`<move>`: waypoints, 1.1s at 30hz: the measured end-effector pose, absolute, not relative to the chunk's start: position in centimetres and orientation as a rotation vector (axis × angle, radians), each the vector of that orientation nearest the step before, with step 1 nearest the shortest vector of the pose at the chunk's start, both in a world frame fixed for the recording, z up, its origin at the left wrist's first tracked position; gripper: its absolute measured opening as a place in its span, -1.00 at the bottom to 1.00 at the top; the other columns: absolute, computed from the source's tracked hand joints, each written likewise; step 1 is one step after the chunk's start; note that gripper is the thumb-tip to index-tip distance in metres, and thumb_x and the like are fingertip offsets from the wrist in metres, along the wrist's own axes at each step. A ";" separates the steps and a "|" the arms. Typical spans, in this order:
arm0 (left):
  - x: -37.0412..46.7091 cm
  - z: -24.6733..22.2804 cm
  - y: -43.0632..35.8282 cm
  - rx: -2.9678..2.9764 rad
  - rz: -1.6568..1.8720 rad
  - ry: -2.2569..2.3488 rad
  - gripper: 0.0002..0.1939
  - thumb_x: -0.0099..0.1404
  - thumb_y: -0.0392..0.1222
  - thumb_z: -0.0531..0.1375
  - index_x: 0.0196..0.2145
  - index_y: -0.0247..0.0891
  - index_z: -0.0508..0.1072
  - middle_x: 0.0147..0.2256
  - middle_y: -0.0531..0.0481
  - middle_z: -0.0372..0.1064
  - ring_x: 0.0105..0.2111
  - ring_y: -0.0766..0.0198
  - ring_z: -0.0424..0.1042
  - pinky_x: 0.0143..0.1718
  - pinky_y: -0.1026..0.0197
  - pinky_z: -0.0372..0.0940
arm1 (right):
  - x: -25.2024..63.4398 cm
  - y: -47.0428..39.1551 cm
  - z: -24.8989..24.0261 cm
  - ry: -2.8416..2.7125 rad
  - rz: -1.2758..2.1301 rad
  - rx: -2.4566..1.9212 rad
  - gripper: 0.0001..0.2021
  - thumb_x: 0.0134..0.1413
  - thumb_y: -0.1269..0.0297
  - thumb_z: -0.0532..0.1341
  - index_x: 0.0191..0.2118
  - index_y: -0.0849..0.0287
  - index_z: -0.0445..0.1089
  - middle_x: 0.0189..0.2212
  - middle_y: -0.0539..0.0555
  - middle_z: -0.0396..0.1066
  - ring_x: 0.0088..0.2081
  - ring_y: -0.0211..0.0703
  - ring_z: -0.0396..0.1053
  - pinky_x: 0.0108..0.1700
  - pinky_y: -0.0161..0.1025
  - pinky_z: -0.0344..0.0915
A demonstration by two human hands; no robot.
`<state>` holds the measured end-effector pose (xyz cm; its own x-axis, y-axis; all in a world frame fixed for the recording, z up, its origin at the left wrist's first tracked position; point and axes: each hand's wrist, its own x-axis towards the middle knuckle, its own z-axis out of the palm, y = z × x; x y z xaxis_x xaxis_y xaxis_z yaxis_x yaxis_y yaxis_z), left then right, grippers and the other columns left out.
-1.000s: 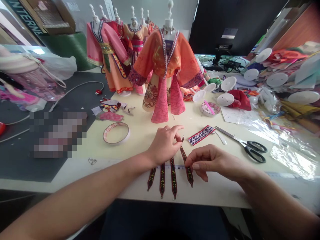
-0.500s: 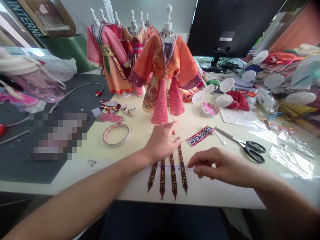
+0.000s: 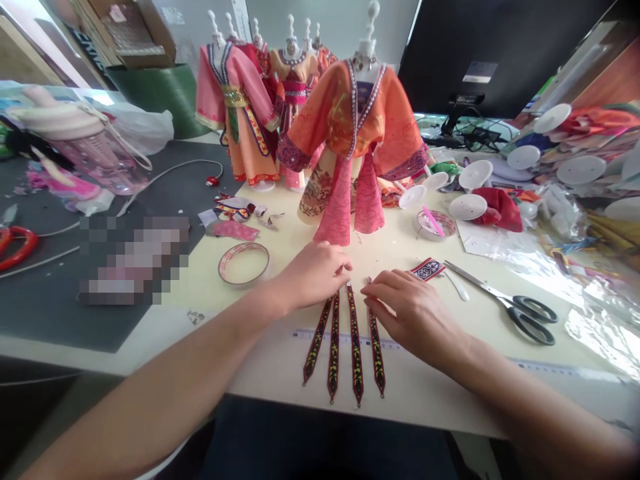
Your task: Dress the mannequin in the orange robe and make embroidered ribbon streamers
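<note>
Several narrow dark ribbons with red edges and pointed ends lie fanned out near the table's front edge, among them a middle ribbon (image 3: 355, 353). My left hand (image 3: 320, 273) is over the upper ends of the left ribbons, its fingers curled; what they hold, if anything, is hidden. At the top of the rightmost ribbon (image 3: 376, 360), my right hand (image 3: 405, 307) has thumb and fingers close together around its upper end. A patterned band piece (image 3: 429, 269) lies partly behind my right hand. Behind my hands stands a mannequin in an orange robe (image 3: 345, 120).
Black-handled scissors (image 3: 520, 310) lie at the right. A tape roll (image 3: 244, 265) rests left of my left hand, with fabric scraps (image 3: 235, 230) behind it. More dressed mannequins stand at the back, beside a monitor (image 3: 500, 53). Red-handled scissors (image 3: 17, 247) are at far left.
My right hand has moved left and up to the top of the rightmost ribbon. My left hand has drawn back from that ribbon's end. The whole view has shifted slightly.
</note>
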<state>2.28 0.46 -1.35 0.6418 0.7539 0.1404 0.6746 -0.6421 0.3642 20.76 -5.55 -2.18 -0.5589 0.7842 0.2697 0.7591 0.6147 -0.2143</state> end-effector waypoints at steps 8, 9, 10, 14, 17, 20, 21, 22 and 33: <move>2.8 -1.9 0.6 2.590 0.355 1.112 -0.85 0.10 -0.39 0.09 -0.47 -0.30 0.46 -0.40 -0.05 0.41 -0.32 0.22 0.36 -0.24 0.17 0.20 | 21.0 -4.6 -2.6 -2.432 0.078 -1.236 -0.82 0.11 0.40 0.10 -0.26 0.26 0.45 -0.39 0.13 0.39 -0.32 -0.13 0.33 -0.24 -0.14 0.23; 2.8 -2.0 0.6 2.583 0.361 1.104 -0.84 0.08 -0.41 0.08 -0.49 -0.30 0.45 -0.41 -0.04 0.41 -0.33 0.23 0.36 -0.26 0.18 0.20 | 21.0 -4.6 -2.7 -2.432 0.078 -1.231 -0.82 0.12 0.40 0.10 -0.26 0.25 0.45 -0.39 0.13 0.39 -0.32 -0.13 0.33 -0.24 -0.14 0.23; 2.8 -2.0 0.6 2.574 0.368 1.096 -0.84 0.07 -0.43 0.07 -0.49 -0.30 0.44 -0.41 -0.04 0.40 -0.34 0.23 0.36 -0.27 0.19 0.20 | 21.0 -4.6 -2.7 -2.434 0.079 -1.226 -0.82 0.12 0.39 0.10 -0.26 0.25 0.44 -0.39 0.13 0.39 -0.31 -0.13 0.33 -0.24 -0.14 0.23; 2.4 -1.4 0.5 2.495 0.363 1.057 -0.84 0.04 -0.43 0.06 -0.50 -0.30 0.42 -0.42 -0.02 0.40 -0.36 0.26 0.34 -0.31 0.23 0.19 | 21.3 -4.7 -2.6 -2.439 0.092 -1.193 -0.82 0.13 0.38 0.09 -0.25 0.24 0.44 -0.38 0.13 0.40 -0.31 -0.14 0.32 -0.22 -0.14 0.22; 1.5 0.0 0.4 2.372 0.334 1.003 -0.88 0.05 -0.38 0.09 -0.48 -0.29 0.41 -0.43 0.02 0.40 -0.36 0.29 0.33 -0.32 0.26 0.19 | 21.2 -4.9 -2.2 -2.477 0.116 -1.147 -0.82 0.11 0.41 0.09 -0.29 0.21 0.44 -0.38 0.12 0.40 -0.30 -0.15 0.29 -0.18 -0.13 0.21; 0.7 1.5 0.3 2.265 0.304 0.926 -0.91 0.05 -0.36 0.10 -0.47 -0.28 0.40 -0.41 0.05 0.39 -0.37 0.32 0.32 -0.33 0.29 0.19 | 20.9 -4.8 -2.0 -2.568 0.151 -1.110 -0.83 0.08 0.42 0.10 -0.34 0.17 0.46 -0.36 0.10 0.39 -0.29 -0.14 0.26 -0.13 -0.11 0.20; 0.5 1.9 0.2 2.240 0.293 0.893 -0.92 0.05 -0.36 0.10 -0.47 -0.29 0.40 -0.42 0.05 0.38 -0.37 0.33 0.32 -0.34 0.29 0.19 | 20.8 -4.6 -2.0 -2.584 0.129 -1.122 -0.84 0.07 0.41 0.12 -0.34 0.17 0.46 -0.33 0.11 0.39 -0.27 -0.12 0.25 -0.10 -0.09 0.19; 0.4 2.2 0.2 2.216 0.288 0.862 -0.92 0.06 -0.36 0.10 -0.47 -0.30 0.39 -0.42 0.06 0.38 -0.38 0.34 0.32 -0.34 0.30 0.19 | 20.8 -4.5 -2.0 -2.582 0.077 -1.149 -0.84 0.06 0.39 0.13 -0.30 0.18 0.46 -0.29 0.14 0.39 -0.23 -0.09 0.25 -0.06 -0.05 0.17; 0.3 2.6 -0.2 2.065 0.343 0.730 -0.89 0.08 -0.38 0.10 -0.44 -0.30 0.41 -0.42 0.06 0.40 -0.36 0.35 0.35 -0.26 0.27 0.23 | 20.4 -4.1 -2.4 -2.529 0.046 -1.149 -0.80 0.02 0.43 0.13 -0.25 0.08 0.44 -0.03 0.14 0.30 0.01 0.07 0.17 0.09 0.17 0.05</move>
